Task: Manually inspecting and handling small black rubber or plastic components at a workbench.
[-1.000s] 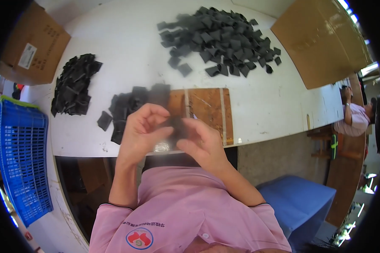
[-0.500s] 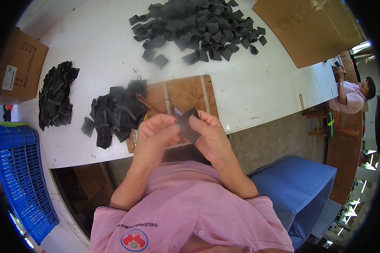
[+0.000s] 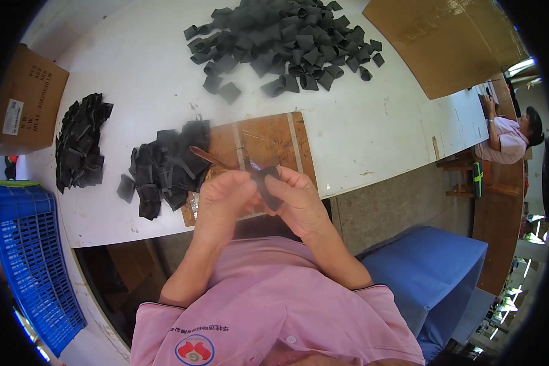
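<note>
Both hands meet over the near part of a brown board. My right hand (image 3: 294, 198) is closed, thumb and fingers pinching a small black fabric piece (image 3: 267, 190). My left hand (image 3: 221, 201) is closed too, its fingertips pressed to the left edge of that piece. A slim brown strip like a tool handle (image 3: 207, 156) juts out to the upper left behind my left fingers; its other end is hidden, so I cannot tell its kind. Just beyond the fingertips shows a small metallic glint (image 3: 254, 165). To the left lies a heap of flat black pieces (image 3: 172, 165).
Beneath the hands lies the brown board (image 3: 274, 137) on a white table (image 3: 134, 67). A large pile of black fabric tubes (image 3: 287, 43) spreads at the far side. Around stand another black stack (image 3: 82, 146), cardboard boxes (image 3: 27, 100), a blue crate (image 3: 30, 244) and a person (image 3: 509, 137) at right.
The black piece has turned and come slightly nearer me between my fingers. The outer end of the brown strip has shifted a little left and nearer.
</note>
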`<control>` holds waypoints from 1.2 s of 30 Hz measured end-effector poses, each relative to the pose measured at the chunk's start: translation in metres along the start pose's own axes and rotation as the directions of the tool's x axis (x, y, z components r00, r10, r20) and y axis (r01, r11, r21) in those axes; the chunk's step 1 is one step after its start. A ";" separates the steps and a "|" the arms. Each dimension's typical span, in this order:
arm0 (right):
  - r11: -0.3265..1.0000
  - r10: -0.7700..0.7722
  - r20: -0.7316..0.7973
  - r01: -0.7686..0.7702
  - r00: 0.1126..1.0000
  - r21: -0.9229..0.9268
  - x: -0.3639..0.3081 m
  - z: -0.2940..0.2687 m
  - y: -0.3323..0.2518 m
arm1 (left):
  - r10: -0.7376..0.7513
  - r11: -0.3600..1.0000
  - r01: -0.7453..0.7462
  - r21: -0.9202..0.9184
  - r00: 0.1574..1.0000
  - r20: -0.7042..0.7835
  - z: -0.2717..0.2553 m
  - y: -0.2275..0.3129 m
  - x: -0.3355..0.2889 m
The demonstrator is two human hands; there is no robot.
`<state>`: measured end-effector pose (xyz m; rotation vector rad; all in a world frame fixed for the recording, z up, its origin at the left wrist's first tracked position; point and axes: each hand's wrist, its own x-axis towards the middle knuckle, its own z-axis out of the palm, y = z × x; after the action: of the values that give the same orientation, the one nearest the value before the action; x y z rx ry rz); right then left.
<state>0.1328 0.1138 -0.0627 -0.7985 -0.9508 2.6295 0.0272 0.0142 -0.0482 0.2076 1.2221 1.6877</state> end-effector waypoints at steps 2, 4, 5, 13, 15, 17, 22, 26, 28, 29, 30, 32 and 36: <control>0.990 -0.022 -0.063 0.013 0.998 -0.141 -0.003 0.006 -0.004 | 0.006 1.000 -0.006 0.003 1.000 -0.018 0.000 -0.002 -0.002; 0.959 -0.052 -0.119 0.017 0.992 -0.282 -0.004 0.007 -0.003 | 0.060 0.997 -0.058 0.058 0.997 -0.042 0.000 -0.004 -0.003; 0.747 -0.417 -0.128 0.260 0.900 -0.611 -0.004 0.006 0.001 | 0.058 0.997 -0.056 0.058 0.997 -0.042 0.001 -0.003 -0.004; 0.262 -0.688 0.223 0.522 0.691 -0.812 -0.012 0.015 -0.002 | 0.261 0.929 -0.256 0.267 0.965 0.017 0.008 -0.005 -0.008; 0.221 -0.697 0.240 0.521 0.676 -0.824 -0.009 0.011 0.000 | 0.329 0.852 -0.305 0.425 0.944 0.020 0.006 -0.013 -0.008; -0.102 -0.746 0.400 0.502 0.532 -0.859 -0.005 0.012 0.002 | 0.393 0.748 -0.339 0.571 0.919 0.031 0.004 -0.026 -0.005; -0.283 -0.744 0.448 0.373 0.496 -0.884 0.000 0.015 0.010 | 0.608 0.712 -0.434 0.552 0.774 -0.176 0.011 -0.034 0.001; -0.283 -0.806 0.397 0.303 0.440 -0.910 0.002 0.012 0.012 | 0.038 0.954 -0.029 -0.297 0.999 0.025 -0.008 -0.011 0.002; 0.037 -0.783 0.220 0.396 0.582 -0.917 -0.005 0.021 0.006 | 0.005 0.932 -0.016 -0.361 0.999 -0.032 0.010 0.005 -0.004; 0.361 -0.686 0.066 0.418 0.725 -0.834 -0.008 0.024 0.003 | -0.018 0.933 0.039 -0.357 0.998 0.061 0.008 0.008 -0.006; 0.356 -0.687 0.073 0.423 0.723 -0.833 -0.008 0.023 0.000 | -0.036 0.933 0.087 -0.350 0.988 0.150 0.007 0.010 -0.008; 0.927 -0.249 -0.100 0.207 0.963 -0.313 -0.007 0.019 -0.006 | -0.018 0.982 0.033 -0.187 0.997 0.077 0.007 0.009 -0.010; 0.955 0.107 0.109 -0.132 0.988 0.264 0.001 0.014 0.001 | 0.473 0.843 -0.411 0.346 0.873 -0.116 0.006 -0.010 -0.006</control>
<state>0.1244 0.1064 -0.0542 -0.6900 -0.5582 2.8403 0.0397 0.0129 -0.0509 0.5672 1.6909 1.9337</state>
